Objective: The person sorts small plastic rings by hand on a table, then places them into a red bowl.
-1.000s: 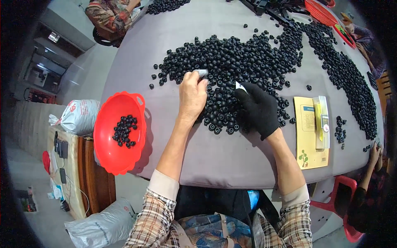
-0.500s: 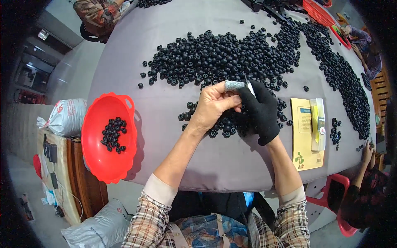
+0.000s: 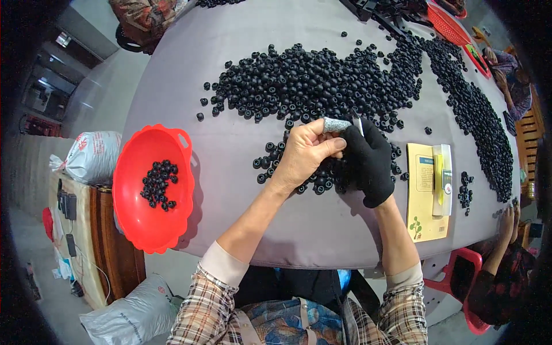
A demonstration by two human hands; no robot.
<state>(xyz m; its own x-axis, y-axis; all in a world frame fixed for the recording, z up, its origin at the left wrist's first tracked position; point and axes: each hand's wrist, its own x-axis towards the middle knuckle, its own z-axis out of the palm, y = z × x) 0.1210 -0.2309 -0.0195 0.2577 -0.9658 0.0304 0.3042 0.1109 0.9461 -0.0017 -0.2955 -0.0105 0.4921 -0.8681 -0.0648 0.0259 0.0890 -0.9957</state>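
Nearby, red bowl (image 3: pixel 150 190), black rings (image 3: pixel 158 183) inside

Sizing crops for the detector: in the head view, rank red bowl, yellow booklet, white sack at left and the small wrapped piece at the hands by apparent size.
1. red bowl
2. white sack, though it lies below the table, farther off, so unsure
3. yellow booklet, close to the sack in apparent size
4. wrapped piece, pinched by the left hand

Black beads (image 3: pixel 322 86), red bowl (image 3: pixel 150 190), seemingly grey table (image 3: pixel 241 155)
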